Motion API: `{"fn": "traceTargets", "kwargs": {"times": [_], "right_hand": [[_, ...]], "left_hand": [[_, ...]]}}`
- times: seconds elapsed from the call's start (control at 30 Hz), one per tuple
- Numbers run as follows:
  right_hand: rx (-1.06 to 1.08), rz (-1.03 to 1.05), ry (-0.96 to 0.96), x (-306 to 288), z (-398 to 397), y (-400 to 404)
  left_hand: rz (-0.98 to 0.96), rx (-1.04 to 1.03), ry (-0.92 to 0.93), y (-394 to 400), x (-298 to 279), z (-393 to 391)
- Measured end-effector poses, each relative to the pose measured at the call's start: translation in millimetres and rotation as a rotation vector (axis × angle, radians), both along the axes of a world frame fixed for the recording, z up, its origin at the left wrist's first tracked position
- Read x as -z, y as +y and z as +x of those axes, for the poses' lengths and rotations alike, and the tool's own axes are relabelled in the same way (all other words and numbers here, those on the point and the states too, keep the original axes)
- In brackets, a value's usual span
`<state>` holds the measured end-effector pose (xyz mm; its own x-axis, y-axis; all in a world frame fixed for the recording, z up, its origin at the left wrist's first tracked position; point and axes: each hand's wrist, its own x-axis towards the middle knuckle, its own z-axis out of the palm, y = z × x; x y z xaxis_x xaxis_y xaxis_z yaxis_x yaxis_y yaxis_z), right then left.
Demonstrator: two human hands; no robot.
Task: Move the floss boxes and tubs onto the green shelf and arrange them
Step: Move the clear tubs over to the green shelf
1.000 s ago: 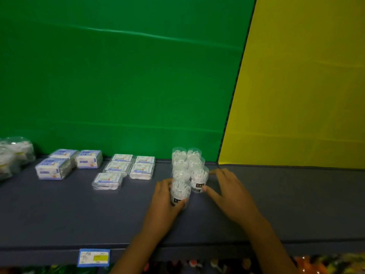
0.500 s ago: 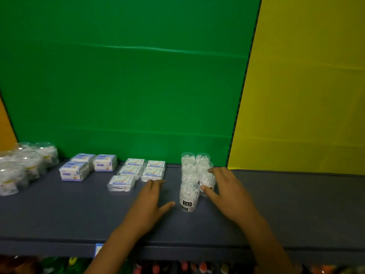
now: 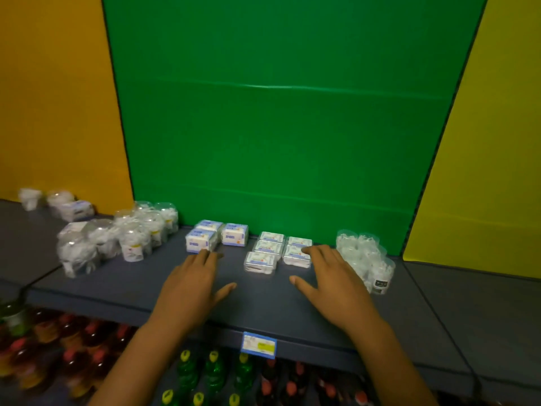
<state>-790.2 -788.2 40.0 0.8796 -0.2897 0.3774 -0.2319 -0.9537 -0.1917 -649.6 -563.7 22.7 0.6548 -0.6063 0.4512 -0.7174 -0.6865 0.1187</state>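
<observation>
Floss stock sits mostly in place on the green shelf (image 3: 123, 284), the dark board in front of the green backing. Three blue-and-white floss boxes (image 3: 217, 236) stand at the back left of centre, five flat clear floss boxes (image 3: 277, 251) lie in two short rows beside them, and a tight cluster of clear tubs (image 3: 364, 256) stands at the right end, near the yellow panel. At the left end a larger group of tubs (image 3: 128, 234) straddles the line between the orange and green backings, and a few more packs (image 3: 63, 202) lie further left on the neighbouring board in front of the orange panel. I judge those are what is left to bring over, and the front flat box, which sits slightly out of line, may want squaring.

My left hand (image 3: 191, 284) hovers flat with fingers spread, holding nothing, its fingertips just short of the blue-and-white boxes. My right hand (image 3: 330, 285) is likewise spread and empty, its fingertips at the nearest flat box.

Writing is too blurred to read: blue print on the boxes, a dark label on the front right tub, and a blue and yellow price tag (image 3: 259, 344) on the shelf's front lip. Coloured bottles (image 3: 213, 373) fill the shelf below.
</observation>
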Motion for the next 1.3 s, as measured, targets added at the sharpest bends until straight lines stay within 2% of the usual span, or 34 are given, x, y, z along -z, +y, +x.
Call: {"fn": "traceTargets", "kwargs": {"times": [0.27,0.47,0.63,0.97,1.3], "right_hand": [[-0.146,-0.035,-0.018,-4,51,121],[-0.354,0.003,0.014,3,97,224],[-0.477,-0.024,-0.037,-10,137,289],[-0.637,-0.001,-0.074,-4,228,375],[-0.623,0.005,-0.133,-11,367,424]], "left_hand": [[-0.044,-0.161,-0.001,143,-1,12],[-0.017,-0.351,0.018,254,3,9],[-0.029,-0.495,0.031,329,0,15],[-0.043,-0.628,0.028,407,8,61],[0.016,-0.649,-0.069,453,-24,194]]}}
